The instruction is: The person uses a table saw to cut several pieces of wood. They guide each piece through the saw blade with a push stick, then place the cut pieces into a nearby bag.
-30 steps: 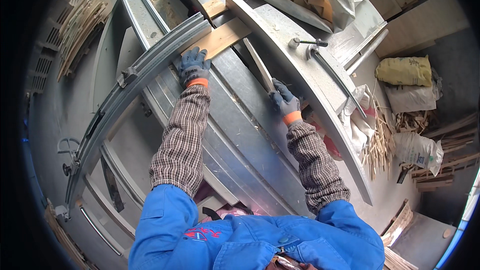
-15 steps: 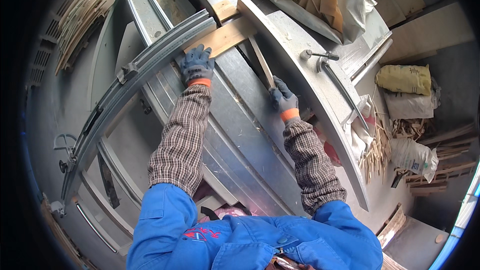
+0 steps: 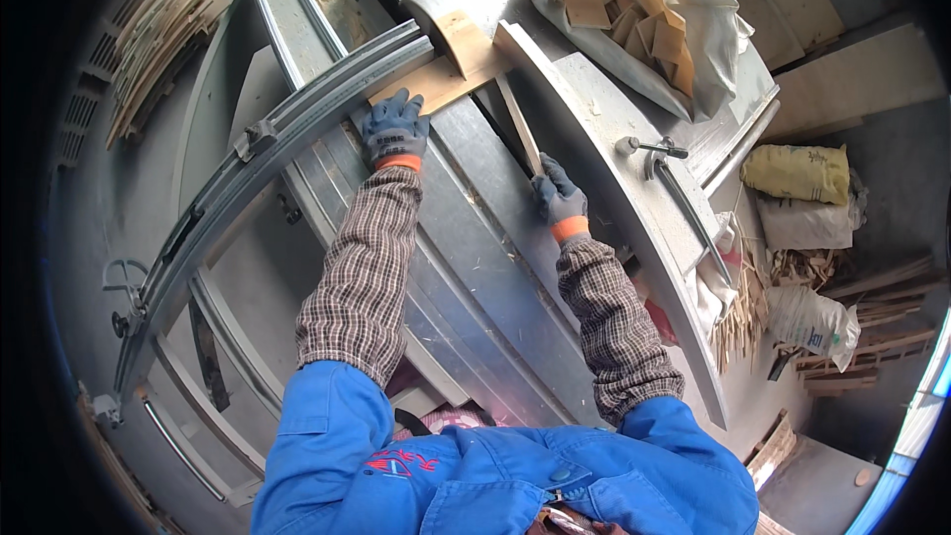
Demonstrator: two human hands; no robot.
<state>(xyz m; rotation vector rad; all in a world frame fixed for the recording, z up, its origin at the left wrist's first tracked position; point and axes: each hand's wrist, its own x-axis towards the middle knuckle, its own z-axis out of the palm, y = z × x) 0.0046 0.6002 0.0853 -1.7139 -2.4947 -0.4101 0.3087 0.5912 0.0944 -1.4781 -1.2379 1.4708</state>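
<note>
A flat wooden board [image 3: 426, 85] lies across the metal table of a sliding saw, its right end close to the long fence [image 3: 584, 129]. The dark round saw blade [image 3: 428, 28] stands in the board's far side, with wood to its right. My left hand [image 3: 396, 131], in a grey-blue glove, rests on the board's near left edge with fingers stretched out. My right hand [image 3: 562, 194], gloved alike, is closed around the near end of a thin wooden stick [image 3: 518, 122]. The stick's far tip touches or nearly touches the board beside the fence.
A white sack [image 3: 708, 40] of wood offcuts stands beyond the fence. A clamp handle [image 3: 654, 148] rises from the fence's right side. Stacked strips [image 3: 163, 50] lie at far left. Yellow [image 3: 797, 171] and white bags [image 3: 814, 322] and scrap wood lie at right.
The board has moved away from me, and the blade now stands within it. My left hand has gone along slightly. The right hand keeps its hold on the stick. The view has shifted a little.
</note>
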